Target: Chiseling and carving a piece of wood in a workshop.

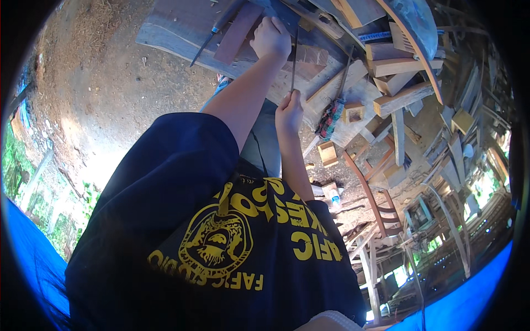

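My left hand [271,38] is closed near the top of the view, fingers bent over the work on a thick plank bench [176,36]; what they hold is hidden. Beside it lie a reddish-brown wooden strip [234,38] and, farther left, a thin dark tool [203,48] with a blue band. My right hand [289,113], lower down, grips a long, thin dark metal tool [294,66] that points up past my left hand. A lighter wood block [309,58] sits under and beside that tool.
Wood offcuts [400,85] pile up at the right, with a multicoloured cloth bundle [331,118] and a small wooden box [327,154]. A brown chair frame [375,207] and a white bottle [334,198] are lower right. Dirt ground [99,88] shows at the left.
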Demonstrator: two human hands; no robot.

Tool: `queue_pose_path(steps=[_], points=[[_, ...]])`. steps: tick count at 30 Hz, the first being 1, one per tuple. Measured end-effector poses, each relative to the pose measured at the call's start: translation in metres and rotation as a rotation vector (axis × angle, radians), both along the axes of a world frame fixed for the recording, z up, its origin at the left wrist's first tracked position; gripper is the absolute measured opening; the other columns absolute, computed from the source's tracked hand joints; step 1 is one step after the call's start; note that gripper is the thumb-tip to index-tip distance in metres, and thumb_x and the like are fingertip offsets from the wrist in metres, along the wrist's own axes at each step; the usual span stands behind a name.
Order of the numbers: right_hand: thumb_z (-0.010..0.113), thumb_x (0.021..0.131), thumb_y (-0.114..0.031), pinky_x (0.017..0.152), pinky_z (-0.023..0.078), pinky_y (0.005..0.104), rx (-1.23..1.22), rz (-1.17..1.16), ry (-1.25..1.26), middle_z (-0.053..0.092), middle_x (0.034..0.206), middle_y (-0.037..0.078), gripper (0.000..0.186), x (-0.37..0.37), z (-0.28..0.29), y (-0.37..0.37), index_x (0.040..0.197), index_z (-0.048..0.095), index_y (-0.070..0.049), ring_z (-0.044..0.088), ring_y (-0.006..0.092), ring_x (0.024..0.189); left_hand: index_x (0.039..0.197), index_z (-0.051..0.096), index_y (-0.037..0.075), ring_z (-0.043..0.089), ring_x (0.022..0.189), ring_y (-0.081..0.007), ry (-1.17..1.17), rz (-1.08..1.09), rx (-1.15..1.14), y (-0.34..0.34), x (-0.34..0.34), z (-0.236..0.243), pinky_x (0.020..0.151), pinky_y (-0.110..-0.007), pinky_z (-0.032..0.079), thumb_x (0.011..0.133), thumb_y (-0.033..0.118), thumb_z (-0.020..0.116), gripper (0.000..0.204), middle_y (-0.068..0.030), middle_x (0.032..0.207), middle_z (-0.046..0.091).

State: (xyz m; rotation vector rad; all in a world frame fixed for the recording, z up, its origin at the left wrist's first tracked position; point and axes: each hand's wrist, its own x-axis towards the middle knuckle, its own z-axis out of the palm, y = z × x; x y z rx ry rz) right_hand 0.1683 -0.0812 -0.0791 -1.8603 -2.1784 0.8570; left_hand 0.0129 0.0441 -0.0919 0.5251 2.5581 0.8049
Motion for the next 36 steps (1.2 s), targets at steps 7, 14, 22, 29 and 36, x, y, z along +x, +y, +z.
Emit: queue_pose_path(steps=[7, 14, 22, 29, 36], points=[[0.049, 0.095, -0.010, 0.058, 0.050, 0.0537, -0.049, -0.042, -0.004, 0.062, 0.075, 0.023, 0.009, 0.015, 0.006, -0.029, 0.103, 0.048, -0.007, 0.062, 0.0444, 0.070, 0.097, 0.060, 0.007, 0.066, 0.086, -0.0361, -0.005, -0.034, -0.119, 0.008, 0.001, 0.013, 0.073, -0.051, 0.051, 0.096, 0.032, 0.038, 0.033, -0.0151, 0.090, 0.069], [0.050, 0.093, -0.010, 0.055, 0.049, 0.0524, -0.024, 0.022, 0.057, 0.063, 0.076, 0.023, 0.012, -0.001, -0.035, 0.010, 0.105, 0.049, -0.006, 0.062, 0.0443, 0.067, 0.096, 0.060, 0.008, 0.067, 0.082, -0.0371, -0.029, -0.057, -0.217, 0.009, 0.002, 0.016, 0.072, -0.049, 0.053, 0.093, 0.032, 0.041, 0.031, -0.0163, 0.090, 0.069], [0.051, 0.092, -0.009, 0.057, 0.049, 0.0528, -0.020, -0.087, 0.124, 0.062, 0.078, 0.023, 0.018, 0.014, -0.005, -0.026, 0.109, 0.049, -0.006, 0.062, 0.0454, 0.069, 0.098, 0.060, 0.008, 0.067, 0.085, -0.0386, -0.010, -0.051, -0.223, 0.011, 0.005, 0.022, 0.075, -0.050, 0.053, 0.093, 0.033, 0.039, 0.033, -0.0176, 0.093, 0.069], [0.049, 0.094, -0.013, 0.060, 0.049, 0.0535, -0.191, -0.055, 0.092, 0.063, 0.076, 0.025, 0.017, -0.014, 0.002, 0.021, 0.110, 0.050, -0.007, 0.062, 0.0462, 0.072, 0.101, 0.060, 0.008, 0.066, 0.090, -0.0409, -0.045, -0.054, -0.245, 0.013, 0.002, 0.023, 0.079, -0.051, 0.052, 0.094, 0.035, 0.036, 0.037, -0.0190, 0.097, 0.069], [0.048, 0.093, -0.007, 0.055, 0.046, 0.0530, -0.170, -0.111, 0.108, 0.059, 0.069, 0.024, 0.004, 0.014, 0.005, -0.015, 0.094, 0.046, -0.004, 0.061, 0.0468, 0.070, 0.101, 0.061, 0.008, 0.067, 0.090, -0.0407, -0.025, -0.063, -0.258, 0.013, 0.004, 0.020, 0.079, -0.051, 0.053, 0.094, 0.035, 0.036, 0.038, -0.0189, 0.095, 0.069]])
